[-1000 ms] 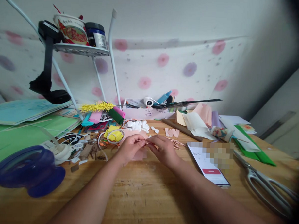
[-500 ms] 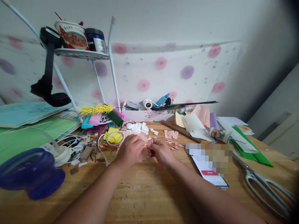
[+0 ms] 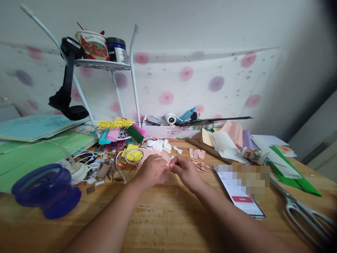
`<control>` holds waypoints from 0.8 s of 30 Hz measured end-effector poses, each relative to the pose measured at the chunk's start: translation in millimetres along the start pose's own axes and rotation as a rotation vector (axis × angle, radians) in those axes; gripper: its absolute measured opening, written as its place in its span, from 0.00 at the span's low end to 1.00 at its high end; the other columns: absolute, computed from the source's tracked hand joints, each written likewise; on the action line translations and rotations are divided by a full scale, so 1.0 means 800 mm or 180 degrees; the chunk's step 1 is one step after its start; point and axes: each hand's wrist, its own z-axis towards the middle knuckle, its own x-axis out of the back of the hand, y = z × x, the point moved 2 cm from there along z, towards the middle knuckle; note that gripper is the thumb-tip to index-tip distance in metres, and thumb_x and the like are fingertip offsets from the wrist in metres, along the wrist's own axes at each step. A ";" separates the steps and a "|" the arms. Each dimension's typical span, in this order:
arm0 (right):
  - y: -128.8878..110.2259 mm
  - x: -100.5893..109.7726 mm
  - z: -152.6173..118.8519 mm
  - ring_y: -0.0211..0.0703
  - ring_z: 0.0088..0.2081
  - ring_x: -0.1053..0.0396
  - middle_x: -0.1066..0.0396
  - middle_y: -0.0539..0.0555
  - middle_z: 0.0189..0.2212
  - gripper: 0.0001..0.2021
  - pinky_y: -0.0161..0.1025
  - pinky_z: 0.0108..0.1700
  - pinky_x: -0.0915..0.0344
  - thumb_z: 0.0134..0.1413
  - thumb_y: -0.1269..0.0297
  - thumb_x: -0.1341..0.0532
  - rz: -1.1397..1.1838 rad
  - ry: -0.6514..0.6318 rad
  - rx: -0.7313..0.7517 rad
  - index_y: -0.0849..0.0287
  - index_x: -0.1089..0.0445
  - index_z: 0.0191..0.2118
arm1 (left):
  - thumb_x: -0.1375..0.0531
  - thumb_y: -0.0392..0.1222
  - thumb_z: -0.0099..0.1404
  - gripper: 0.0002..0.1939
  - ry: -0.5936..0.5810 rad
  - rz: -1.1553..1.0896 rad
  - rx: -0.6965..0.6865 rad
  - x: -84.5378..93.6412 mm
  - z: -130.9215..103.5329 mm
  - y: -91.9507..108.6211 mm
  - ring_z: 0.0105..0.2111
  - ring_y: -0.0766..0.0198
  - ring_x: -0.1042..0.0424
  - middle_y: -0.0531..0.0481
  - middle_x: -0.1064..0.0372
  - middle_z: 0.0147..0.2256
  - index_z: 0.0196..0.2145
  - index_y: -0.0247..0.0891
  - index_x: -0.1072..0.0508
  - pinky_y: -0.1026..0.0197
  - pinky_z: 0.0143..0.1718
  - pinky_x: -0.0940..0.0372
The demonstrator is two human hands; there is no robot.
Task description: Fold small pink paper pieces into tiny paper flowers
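My left hand (image 3: 153, 171) and my right hand (image 3: 185, 172) meet above the wooden table (image 3: 154, 222), fingertips pinched close together. Between them is a small pale pink piece, mostly hidden by the fingers. Beneath and behind my left hand lies a pink paper sheet (image 3: 148, 154). Thin pink twisted strips (image 3: 202, 165) rest just right of my right hand, with small cut pink pieces (image 3: 197, 153) behind them. White crumpled bits (image 3: 158, 145) lie beyond my left hand, near yellow paper (image 3: 131, 151) under a white ring.
To the left stand a blue tape dispenser (image 3: 44, 188) and a white rack (image 3: 110, 65) holding a tub and jar. A phone (image 3: 242, 199) and large scissors (image 3: 306, 216) lie right. A white box (image 3: 171, 131) sits at the back.
The whole view has shifted, so the objects appear further right. Both hands remain together over the same spot, with the right fingers slightly changed in pose.
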 end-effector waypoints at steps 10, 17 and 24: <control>-0.003 0.010 -0.002 0.37 0.29 0.40 0.36 0.52 0.25 0.03 0.34 0.31 0.44 0.49 0.69 0.47 -0.1443 0.0064 0.0722 0.60 0.38 0.27 | 0.56 0.44 0.63 0.18 -0.0195 -0.1299 0.0683 -0.014 -0.001 -0.003 0.27 0.67 0.38 0.51 0.36 0.24 0.24 0.34 0.34 0.65 0.31 0.43; -0.006 0.006 -0.002 0.38 0.30 0.39 0.34 0.53 0.27 0.04 0.34 0.32 0.44 0.50 0.69 0.46 -0.1550 0.0037 0.0848 0.60 0.36 0.28 | 0.47 0.41 0.56 0.07 0.0106 -0.1389 0.1084 -0.018 -0.002 -0.017 0.26 0.68 0.38 0.52 0.37 0.25 0.26 0.34 0.35 0.66 0.27 0.43; 0.006 0.008 0.004 0.34 0.25 0.40 0.37 0.49 0.21 0.06 0.32 0.27 0.44 0.49 0.66 0.46 -0.0591 -0.0230 0.0166 0.61 0.38 0.26 | 0.47 0.42 0.57 0.08 0.0288 -0.0592 0.0472 -0.006 -0.001 -0.004 0.32 0.64 0.37 0.49 0.34 0.28 0.28 0.36 0.32 0.63 0.35 0.44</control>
